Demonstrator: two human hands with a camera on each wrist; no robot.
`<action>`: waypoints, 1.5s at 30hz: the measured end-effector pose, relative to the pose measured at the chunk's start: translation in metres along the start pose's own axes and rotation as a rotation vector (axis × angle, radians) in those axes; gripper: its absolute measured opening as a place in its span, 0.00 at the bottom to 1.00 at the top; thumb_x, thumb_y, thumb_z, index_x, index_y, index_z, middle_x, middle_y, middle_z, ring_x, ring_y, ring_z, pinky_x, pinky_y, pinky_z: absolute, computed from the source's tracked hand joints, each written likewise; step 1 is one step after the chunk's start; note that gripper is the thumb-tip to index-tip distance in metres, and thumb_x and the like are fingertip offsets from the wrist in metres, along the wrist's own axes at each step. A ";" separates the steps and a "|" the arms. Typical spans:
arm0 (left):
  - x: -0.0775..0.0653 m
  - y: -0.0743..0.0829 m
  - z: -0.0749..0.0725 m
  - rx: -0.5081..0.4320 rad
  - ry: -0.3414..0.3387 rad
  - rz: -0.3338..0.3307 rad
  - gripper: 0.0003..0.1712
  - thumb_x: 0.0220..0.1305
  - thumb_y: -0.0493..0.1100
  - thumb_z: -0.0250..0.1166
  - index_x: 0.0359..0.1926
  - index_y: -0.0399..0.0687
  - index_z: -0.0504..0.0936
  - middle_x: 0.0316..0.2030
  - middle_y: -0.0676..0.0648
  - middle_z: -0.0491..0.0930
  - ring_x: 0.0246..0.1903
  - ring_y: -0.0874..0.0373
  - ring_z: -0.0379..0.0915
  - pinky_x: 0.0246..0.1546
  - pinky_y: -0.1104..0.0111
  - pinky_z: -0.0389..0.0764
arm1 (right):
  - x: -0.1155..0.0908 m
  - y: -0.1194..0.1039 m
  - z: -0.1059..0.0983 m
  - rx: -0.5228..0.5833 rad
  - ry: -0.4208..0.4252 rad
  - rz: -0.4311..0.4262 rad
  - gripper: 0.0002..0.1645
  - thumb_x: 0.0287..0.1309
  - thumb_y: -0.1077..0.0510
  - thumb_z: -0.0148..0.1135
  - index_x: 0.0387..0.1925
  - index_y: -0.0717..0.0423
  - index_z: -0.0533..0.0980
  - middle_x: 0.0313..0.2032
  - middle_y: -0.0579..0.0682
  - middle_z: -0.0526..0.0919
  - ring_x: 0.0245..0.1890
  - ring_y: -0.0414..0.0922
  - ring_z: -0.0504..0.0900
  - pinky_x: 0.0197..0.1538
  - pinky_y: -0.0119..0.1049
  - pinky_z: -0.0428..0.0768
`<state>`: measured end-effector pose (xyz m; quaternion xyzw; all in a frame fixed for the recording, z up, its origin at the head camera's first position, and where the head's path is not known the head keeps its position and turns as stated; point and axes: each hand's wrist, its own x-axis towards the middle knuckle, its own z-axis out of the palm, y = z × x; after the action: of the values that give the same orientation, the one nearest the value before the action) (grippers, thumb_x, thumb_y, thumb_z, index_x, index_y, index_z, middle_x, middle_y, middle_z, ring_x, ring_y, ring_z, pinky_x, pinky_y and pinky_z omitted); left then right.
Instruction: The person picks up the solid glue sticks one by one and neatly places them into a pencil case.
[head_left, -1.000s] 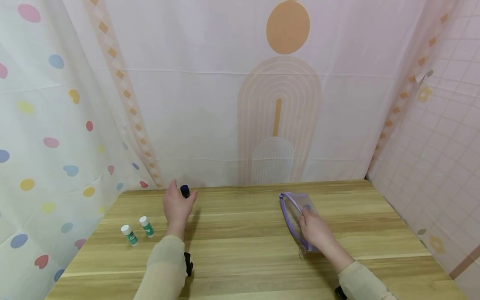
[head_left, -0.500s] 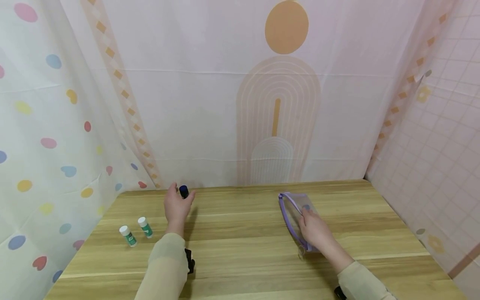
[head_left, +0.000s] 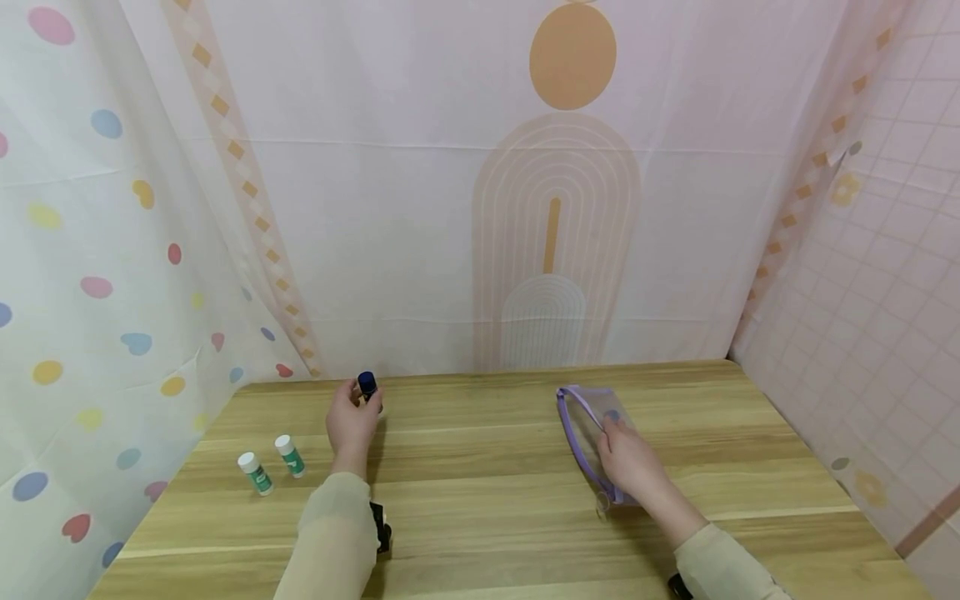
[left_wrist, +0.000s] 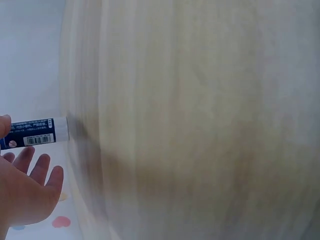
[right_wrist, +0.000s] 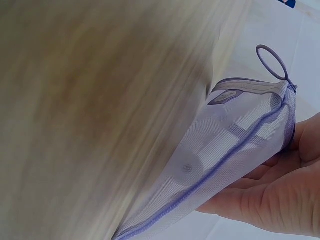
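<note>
My left hand point(head_left: 351, 425) is at the back left of the table, its thumb and fingers around a dark blue glue stick point(head_left: 367, 383). The left wrist view shows this glue stick point(left_wrist: 32, 133) with a barcode label and a white end, the thumb on one side and fingers on the other. On the right, my right hand point(head_left: 630, 458) grips a translucent mesh pouch point(head_left: 588, 429) with purple trim, its mouth gaping to the left. In the right wrist view, pale shapes, one long and one round, show through the mesh of the pouch point(right_wrist: 240, 135).
Two green-labelled glue sticks with white caps, a nearer one point(head_left: 256, 473) and a farther one point(head_left: 290, 456), stand left of my left hand. The wooden table point(head_left: 465, 483) ends at a patterned curtain point(head_left: 405, 250) behind, with more curtains on both sides.
The left hand's spread thumb and fingers have drawn in around the dark blue glue stick, which stays at the same spot. The right hand and pouch have hardly moved.
</note>
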<state>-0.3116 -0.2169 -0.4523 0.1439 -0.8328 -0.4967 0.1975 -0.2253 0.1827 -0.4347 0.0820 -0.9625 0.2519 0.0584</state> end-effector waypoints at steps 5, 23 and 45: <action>0.002 -0.004 0.003 -0.011 0.019 0.012 0.27 0.67 0.40 0.64 0.64 0.33 0.71 0.58 0.30 0.74 0.59 0.37 0.68 0.61 0.47 0.71 | 0.000 0.001 0.000 -0.002 0.005 -0.004 0.26 0.72 0.63 0.42 0.61 0.82 0.65 0.59 0.78 0.70 0.62 0.73 0.66 0.63 0.65 0.66; 0.003 -0.013 0.010 -0.018 0.071 0.030 0.23 0.68 0.35 0.62 0.63 0.34 0.73 0.54 0.29 0.77 0.53 0.38 0.72 0.56 0.49 0.75 | -0.001 0.001 0.000 -0.010 0.006 -0.008 0.25 0.71 0.63 0.43 0.61 0.81 0.65 0.59 0.77 0.70 0.62 0.72 0.67 0.64 0.64 0.65; 0.004 -0.014 0.009 -0.049 0.000 0.039 0.26 0.69 0.38 0.63 0.66 0.35 0.72 0.52 0.29 0.78 0.53 0.38 0.75 0.56 0.49 0.76 | 0.000 0.003 0.000 0.006 0.011 -0.027 0.24 0.71 0.64 0.43 0.59 0.81 0.66 0.56 0.78 0.72 0.60 0.73 0.68 0.62 0.66 0.67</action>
<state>-0.3190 -0.2182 -0.4680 0.1226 -0.8231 -0.5130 0.2106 -0.2258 0.1857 -0.4360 0.0936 -0.9603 0.2542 0.0669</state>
